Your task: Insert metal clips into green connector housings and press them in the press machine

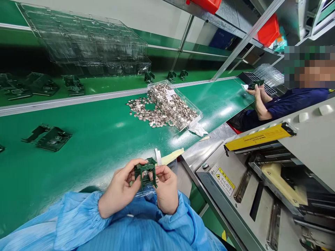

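Note:
Both my hands hold one small dark green plastic frame part (145, 173) close to my body, above the near edge of the green belt (104, 132). My left hand (120, 188) pinches its left side with thumb and forefinger. My right hand (166, 188) grips its right side. A bit of clear plastic film (146, 191) shows under the part. Both sleeves are light blue.
A clear tray (192, 120) spills several small metal pieces (159, 109) onto the belt. Dark green parts (51, 137) lie at left and on the far belt. Clear blister trays (89, 42) are stacked behind. A press machine (261, 181) stands at right. A co-worker's hands (258, 97) work further along.

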`<state>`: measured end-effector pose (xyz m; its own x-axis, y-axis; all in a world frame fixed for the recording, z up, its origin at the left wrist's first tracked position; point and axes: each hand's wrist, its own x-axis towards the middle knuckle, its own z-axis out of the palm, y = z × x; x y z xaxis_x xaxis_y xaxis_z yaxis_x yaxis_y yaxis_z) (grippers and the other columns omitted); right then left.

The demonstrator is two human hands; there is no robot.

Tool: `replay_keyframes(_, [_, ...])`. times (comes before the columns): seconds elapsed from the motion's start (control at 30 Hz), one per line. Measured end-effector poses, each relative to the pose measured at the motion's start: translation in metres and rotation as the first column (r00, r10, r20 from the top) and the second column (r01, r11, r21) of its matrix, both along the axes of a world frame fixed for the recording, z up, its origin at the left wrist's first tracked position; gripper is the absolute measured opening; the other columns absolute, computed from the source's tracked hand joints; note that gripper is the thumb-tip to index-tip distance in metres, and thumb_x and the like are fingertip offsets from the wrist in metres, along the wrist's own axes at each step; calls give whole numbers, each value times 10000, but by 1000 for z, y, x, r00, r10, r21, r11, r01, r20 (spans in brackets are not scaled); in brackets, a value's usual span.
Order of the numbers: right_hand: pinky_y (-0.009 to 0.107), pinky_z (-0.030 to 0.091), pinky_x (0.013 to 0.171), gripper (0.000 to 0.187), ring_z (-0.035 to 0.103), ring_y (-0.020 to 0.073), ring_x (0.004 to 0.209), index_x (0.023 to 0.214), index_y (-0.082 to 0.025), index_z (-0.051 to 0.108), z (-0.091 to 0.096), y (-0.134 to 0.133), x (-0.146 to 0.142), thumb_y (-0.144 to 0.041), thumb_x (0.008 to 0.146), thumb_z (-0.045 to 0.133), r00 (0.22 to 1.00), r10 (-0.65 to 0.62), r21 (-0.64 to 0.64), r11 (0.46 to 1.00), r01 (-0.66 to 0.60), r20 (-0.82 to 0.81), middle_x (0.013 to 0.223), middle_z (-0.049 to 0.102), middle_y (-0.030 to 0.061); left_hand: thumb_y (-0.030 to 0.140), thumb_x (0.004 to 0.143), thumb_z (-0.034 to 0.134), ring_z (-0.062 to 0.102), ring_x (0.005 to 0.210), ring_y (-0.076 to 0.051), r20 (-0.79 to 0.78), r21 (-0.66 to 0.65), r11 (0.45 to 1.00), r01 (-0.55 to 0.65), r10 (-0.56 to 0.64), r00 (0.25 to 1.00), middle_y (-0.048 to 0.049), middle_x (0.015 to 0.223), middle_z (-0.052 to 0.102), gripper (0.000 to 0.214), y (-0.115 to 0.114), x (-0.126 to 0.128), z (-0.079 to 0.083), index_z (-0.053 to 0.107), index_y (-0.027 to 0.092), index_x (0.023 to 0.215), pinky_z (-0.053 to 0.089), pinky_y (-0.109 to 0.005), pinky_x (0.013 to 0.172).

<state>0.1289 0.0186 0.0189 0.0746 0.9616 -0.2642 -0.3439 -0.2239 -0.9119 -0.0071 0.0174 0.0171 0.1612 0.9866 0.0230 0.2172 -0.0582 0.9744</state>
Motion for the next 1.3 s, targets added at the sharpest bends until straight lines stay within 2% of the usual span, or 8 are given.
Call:
replay_keyframes(0.17, [226,486,586,279,571,127,613,714,-171,622,-5,-8,17,-380,679,805,996,23,23,999,-25,88,666,630,2,237,842,533,580,636,-113,18,-40,999,37,-36,999,2,796,618,267,-1,-2,-5,521,208,1108,459,-188,541])
replay_keyframes(0.3, [249,501,554,458,568,132,575,763,-158,646,-21,-6,51,-610,716,701,953,-97,-10,995,104,289,666,634,27,272,786,620,638,783,-143,163,-75,990,-123,133,978,-18,908,639,319,22,-3,-9,499,200,1072,523,-237,701])
replay_keyframes(0.37, [238,466,502,573,544,123,515,697,-144,644,-34,0,61,-717,673,653,946,-49,-93,992,82,319,606,628,40,283,738,671,642,826,-157,227,-78,987,-138,152,962,-18,906,646,340,41,5,-9,497,194,1016,526,-260,748])
replay_keyframes(0.47, [222,422,455,673,525,112,455,629,-134,634,-53,10,58,-806,617,593,963,87,-201,979,-35,255,539,622,54,285,708,707,638,845,-161,335,-73,997,-6,30,942,-22,898,655,313,70,31,-8,488,189,910,518,-257,745])
replay_keyframes(0.67, [201,401,404,647,485,91,374,556,-150,577,-71,6,32,-792,636,598,991,46,-175,984,-24,124,451,567,18,249,684,756,639,806,-147,504,-112,956,271,-181,844,-38,918,680,354,81,71,-12,494,170,908,489,-216,665])
replay_keyframes(0.87, [220,472,457,468,534,113,449,739,-168,613,-86,-23,20,-632,730,670,999,13,-45,999,-15,-50,538,600,-6,221,704,742,633,749,-124,476,-143,933,329,-226,850,-23,893,680,342,67,65,-17,513,164,952,479,-201,649])
replay_keyframes(1.1, [232,360,454,417,427,109,433,634,-187,559,-92,-20,10,-559,817,600,986,-118,127,987,103,118,478,500,-29,192,737,645,631,880,-151,358,-77,939,334,-287,889,-27,943,642,340,67,67,-20,490,165,1038,499,-241,765])
replay_keyframes(1.3, [255,351,518,504,452,138,518,593,-207,494,-108,-26,0,-598,904,426,921,-216,203,967,156,323,541,494,-8,164,765,567,603,838,-139,192,-38,961,273,-261,946,-10,896,603,348,65,66,-23,467,176,1099,480,-238,740])
